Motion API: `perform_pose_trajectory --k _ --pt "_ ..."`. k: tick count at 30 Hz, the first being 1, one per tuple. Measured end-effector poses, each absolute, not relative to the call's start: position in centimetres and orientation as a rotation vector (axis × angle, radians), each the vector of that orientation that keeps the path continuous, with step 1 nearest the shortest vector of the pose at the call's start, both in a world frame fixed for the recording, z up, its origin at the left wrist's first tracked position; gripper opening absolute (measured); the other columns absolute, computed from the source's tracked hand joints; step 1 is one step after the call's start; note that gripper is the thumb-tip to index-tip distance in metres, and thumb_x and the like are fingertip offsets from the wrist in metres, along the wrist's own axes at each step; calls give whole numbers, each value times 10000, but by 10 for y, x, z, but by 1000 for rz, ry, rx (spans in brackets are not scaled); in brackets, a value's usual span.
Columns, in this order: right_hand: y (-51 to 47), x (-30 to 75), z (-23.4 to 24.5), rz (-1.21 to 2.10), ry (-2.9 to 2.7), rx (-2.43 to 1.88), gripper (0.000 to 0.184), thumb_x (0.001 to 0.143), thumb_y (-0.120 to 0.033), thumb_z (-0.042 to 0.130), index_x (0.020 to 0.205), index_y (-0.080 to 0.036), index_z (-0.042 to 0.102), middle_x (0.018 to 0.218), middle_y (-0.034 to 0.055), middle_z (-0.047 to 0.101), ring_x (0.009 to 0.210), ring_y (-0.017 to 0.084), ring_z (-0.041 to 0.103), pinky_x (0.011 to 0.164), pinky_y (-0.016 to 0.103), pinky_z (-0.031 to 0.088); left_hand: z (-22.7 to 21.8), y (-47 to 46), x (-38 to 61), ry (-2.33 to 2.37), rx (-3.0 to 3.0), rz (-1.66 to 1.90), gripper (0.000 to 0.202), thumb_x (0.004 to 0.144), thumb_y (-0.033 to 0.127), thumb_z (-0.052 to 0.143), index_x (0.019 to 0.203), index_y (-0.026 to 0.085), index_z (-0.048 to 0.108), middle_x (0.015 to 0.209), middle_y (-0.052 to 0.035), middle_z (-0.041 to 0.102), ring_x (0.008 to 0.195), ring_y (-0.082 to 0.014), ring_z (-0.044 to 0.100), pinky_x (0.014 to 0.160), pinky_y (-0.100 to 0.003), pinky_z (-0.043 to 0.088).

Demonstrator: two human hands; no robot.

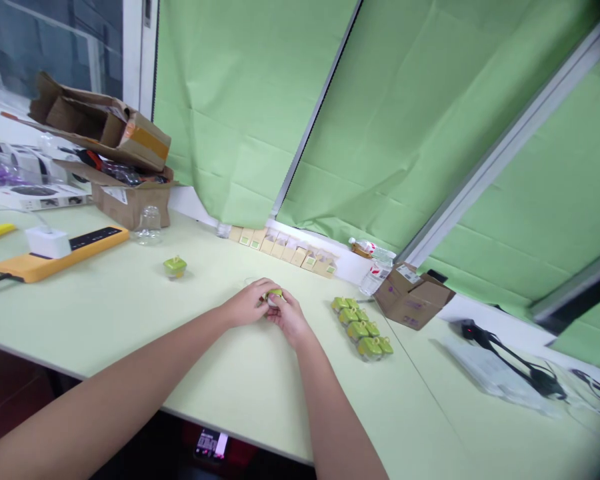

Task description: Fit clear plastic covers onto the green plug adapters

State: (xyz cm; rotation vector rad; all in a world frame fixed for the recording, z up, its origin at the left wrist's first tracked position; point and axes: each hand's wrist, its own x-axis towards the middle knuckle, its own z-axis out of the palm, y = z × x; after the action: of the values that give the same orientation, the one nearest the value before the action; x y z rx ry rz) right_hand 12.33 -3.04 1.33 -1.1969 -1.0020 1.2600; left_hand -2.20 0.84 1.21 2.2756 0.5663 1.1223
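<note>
Over the middle of the table, my left hand (247, 304) and my right hand (289, 316) meet around a small green-lidded container (275, 295). Fingers of both hands are closed on it and cover most of it; a bit of green top and pale side shows between them. To the left stands a single similar green-lidded container (175, 267) with a loop on top. On the right, several more green-lidded containers (361, 328) sit close together in two rows. Something clear, hard to make out, lies just behind my left hand.
A row of small tan boxes (283, 250) lines the back wall. At left are an orange power strip (100, 240), a clear plastic bottle (149, 225) and open cardboard boxes (130, 203). Rightward stand plastic bottles (377, 275), a carton (413, 300) and black cables (510, 357).
</note>
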Motion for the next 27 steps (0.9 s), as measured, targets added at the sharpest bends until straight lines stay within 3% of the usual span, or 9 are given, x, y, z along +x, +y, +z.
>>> perform_pose_trajectory --k 5,11,16,27 --pt "-26 120 10 1160 -940 -1268 277 651 -315 656 906 -208 647 603 -42 604 476 100 486 466 229 441 9 8 -16 561 2222 1132 559 728 32 431 1229 203 612 1239 -84 591 1136 -207 562 918 -306 514" --pt "-19 117 5 1103 -911 -1303 212 659 -323 619 834 -205 632 532 -51 544 440 104 433 406 234 411 1 12 -9 548 2256 1178 610 702 9 419 1243 205 622 1336 -72 572 1234 -209 525 1097 -367 401" --pt "-17 116 5 1072 -882 -1332 204 666 -320 613 828 -197 622 466 -63 486 405 103 398 379 230 372 -3 15 -5 535 2252 1188 599 700 4 392 1211 195 640 1348 -69 571 1247 -198 523 1116 -358 379" --pt "-22 119 9 1081 -953 -1360 202 678 -361 546 787 -203 611 526 -56 501 424 99 418 355 206 327 3 13 -9 529 2171 1138 580 710 23 429 1225 198 630 1332 -64 591 1237 -203 529 1095 -360 391"
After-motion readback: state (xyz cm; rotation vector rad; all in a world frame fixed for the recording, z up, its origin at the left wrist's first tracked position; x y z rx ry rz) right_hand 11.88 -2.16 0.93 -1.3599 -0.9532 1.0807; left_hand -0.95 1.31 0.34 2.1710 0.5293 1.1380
